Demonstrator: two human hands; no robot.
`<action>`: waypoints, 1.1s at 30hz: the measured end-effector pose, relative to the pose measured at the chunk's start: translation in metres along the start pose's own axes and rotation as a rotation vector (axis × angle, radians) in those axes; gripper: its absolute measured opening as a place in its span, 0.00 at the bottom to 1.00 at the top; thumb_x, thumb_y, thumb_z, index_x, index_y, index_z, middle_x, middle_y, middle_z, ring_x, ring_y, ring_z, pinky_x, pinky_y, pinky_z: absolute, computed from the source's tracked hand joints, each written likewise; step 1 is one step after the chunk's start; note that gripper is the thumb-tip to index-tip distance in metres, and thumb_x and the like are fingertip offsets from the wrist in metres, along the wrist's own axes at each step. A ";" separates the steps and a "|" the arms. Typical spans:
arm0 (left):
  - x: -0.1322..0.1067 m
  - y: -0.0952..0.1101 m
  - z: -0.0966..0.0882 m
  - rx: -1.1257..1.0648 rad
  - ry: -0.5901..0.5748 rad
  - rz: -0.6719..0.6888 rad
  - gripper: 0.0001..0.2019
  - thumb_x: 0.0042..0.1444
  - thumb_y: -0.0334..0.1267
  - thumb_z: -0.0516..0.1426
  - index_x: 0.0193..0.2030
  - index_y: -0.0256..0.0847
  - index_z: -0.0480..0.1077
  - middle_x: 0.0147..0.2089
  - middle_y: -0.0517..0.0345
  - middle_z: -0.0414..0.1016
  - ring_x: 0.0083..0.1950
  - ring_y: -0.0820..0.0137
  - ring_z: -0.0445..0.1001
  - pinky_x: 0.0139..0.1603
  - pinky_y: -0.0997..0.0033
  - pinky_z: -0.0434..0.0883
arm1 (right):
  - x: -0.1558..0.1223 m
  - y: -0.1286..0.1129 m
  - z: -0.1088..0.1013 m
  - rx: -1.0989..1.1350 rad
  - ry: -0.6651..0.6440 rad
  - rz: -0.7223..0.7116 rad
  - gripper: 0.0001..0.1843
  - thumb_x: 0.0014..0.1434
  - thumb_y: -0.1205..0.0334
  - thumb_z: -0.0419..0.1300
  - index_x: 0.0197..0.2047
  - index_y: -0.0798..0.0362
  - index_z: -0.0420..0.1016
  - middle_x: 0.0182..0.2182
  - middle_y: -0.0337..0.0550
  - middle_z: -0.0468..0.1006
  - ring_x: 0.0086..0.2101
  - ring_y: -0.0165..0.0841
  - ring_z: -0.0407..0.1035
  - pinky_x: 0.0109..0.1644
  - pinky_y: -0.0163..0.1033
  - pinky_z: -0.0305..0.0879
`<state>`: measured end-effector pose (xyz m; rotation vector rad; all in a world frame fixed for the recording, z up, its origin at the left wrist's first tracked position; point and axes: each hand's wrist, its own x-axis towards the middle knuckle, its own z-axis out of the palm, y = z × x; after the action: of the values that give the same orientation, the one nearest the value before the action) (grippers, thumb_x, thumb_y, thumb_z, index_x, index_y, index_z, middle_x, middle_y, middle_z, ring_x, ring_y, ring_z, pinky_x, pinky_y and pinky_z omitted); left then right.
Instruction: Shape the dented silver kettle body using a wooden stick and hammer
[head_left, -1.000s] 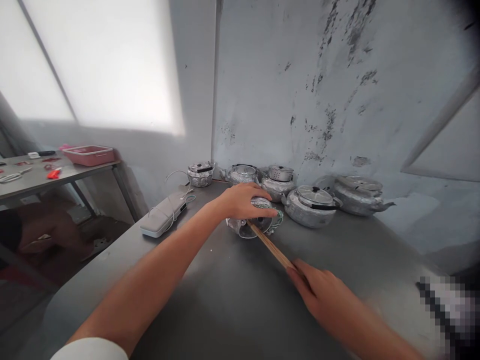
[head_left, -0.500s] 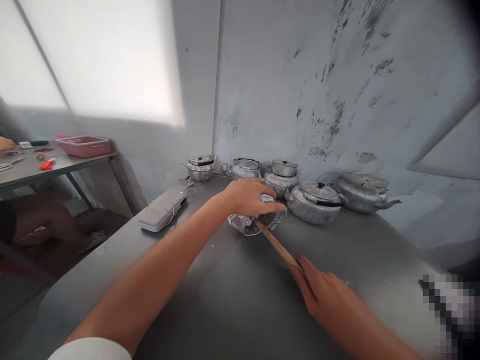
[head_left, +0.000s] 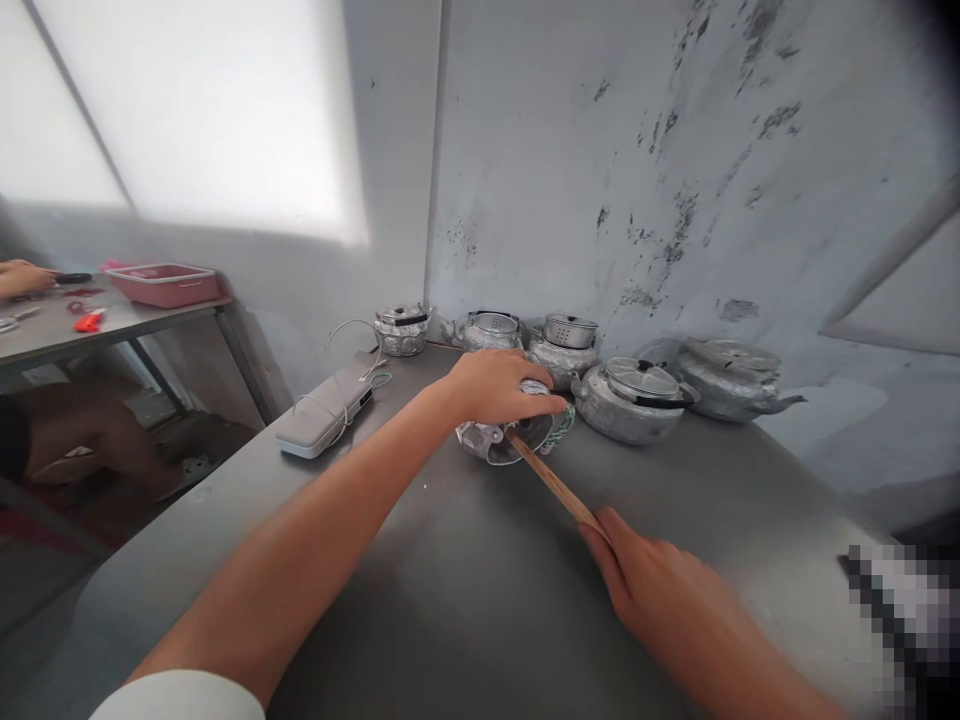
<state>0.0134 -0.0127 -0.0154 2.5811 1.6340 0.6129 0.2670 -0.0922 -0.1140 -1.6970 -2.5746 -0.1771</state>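
Note:
My left hand (head_left: 495,385) rests on top of a small silver kettle (head_left: 501,440) lying on its side on the steel table (head_left: 465,590), fingers curled over it. My right hand (head_left: 656,585) grips the near end of a long wooden stick (head_left: 553,482). The stick's far end reaches into the open mouth of the tipped kettle. A bit of green-and-white material (head_left: 564,420) lies just right of the kettle.
Several more silver kettles (head_left: 630,398) stand in a row against the stained back wall. A flat grey device (head_left: 322,415) with a white cable lies at the left. Another person's hand (head_left: 22,277) works at a second table with a pink tray (head_left: 166,283).
The view has shifted slightly. My hands hold about the same pose, the stick's tip staying in the kettle. The other person's hand has come into view at the far left table.

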 end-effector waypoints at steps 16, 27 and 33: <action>0.002 -0.003 -0.001 -0.025 -0.001 -0.020 0.27 0.61 0.67 0.51 0.57 0.59 0.77 0.59 0.63 0.76 0.58 0.59 0.74 0.58 0.62 0.68 | 0.003 -0.008 -0.020 -0.144 -0.076 0.043 0.14 0.74 0.54 0.46 0.43 0.48 0.70 0.23 0.41 0.81 0.25 0.45 0.79 0.25 0.40 0.35; 0.002 -0.005 -0.001 -0.038 -0.009 -0.013 0.28 0.61 0.68 0.50 0.57 0.58 0.77 0.59 0.63 0.76 0.58 0.58 0.74 0.58 0.62 0.68 | 0.007 -0.004 -0.013 -0.087 -0.013 0.038 0.17 0.74 0.52 0.44 0.44 0.47 0.71 0.24 0.41 0.81 0.25 0.44 0.78 0.25 0.39 0.38; 0.002 -0.007 -0.001 -0.060 -0.004 -0.007 0.27 0.61 0.67 0.51 0.56 0.58 0.77 0.60 0.65 0.76 0.60 0.59 0.73 0.60 0.64 0.67 | 0.010 -0.001 -0.010 -0.033 0.076 -0.009 0.20 0.73 0.52 0.44 0.44 0.47 0.75 0.23 0.42 0.80 0.23 0.42 0.77 0.23 0.39 0.43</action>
<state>0.0080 -0.0081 -0.0155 2.5322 1.5974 0.6452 0.2621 -0.0843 -0.1029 -1.6565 -2.5388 -0.2800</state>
